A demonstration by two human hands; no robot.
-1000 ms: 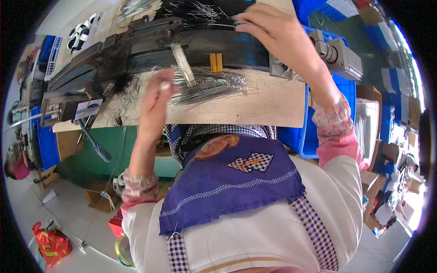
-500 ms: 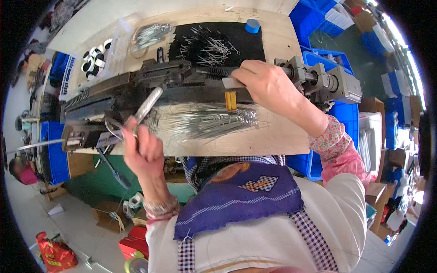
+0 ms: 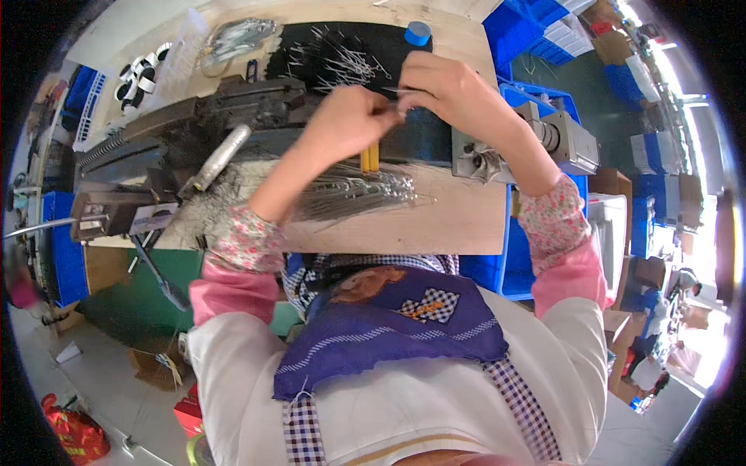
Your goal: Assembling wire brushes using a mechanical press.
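My left hand (image 3: 350, 123) and my right hand (image 3: 451, 87) meet fingertip to fingertip above the dark metal bench machine (image 3: 225, 109). The fingers of both are pressed together. A thin line like a wire shows by the right fingertips, but I cannot make out clearly what either hand holds. Beyond the hands, several thin metal pins with looped ends (image 3: 342, 66) lie on a black cloth (image 3: 299, 39). Below my left hand lies a bundle of thin metal wires (image 3: 353, 194), next to an upright yellow piece (image 3: 370, 159). The machine's silver lever handle (image 3: 223, 158) slants free to the left.
A blue round lid-like thing (image 3: 417, 33) sits at the cloth's far right corner. Black-and-white rolls (image 3: 140, 81) lie in a clear bin at far left. Grey cylindrical machine parts (image 3: 571, 141) stand right of my right hand. Blue crates (image 3: 517, 256) flank the wooden table (image 3: 435, 237).
My left hand has left the area by the lever handle and moved right and up to my right hand. My right hand has lifted off the machine. The whole view has shifted slightly.
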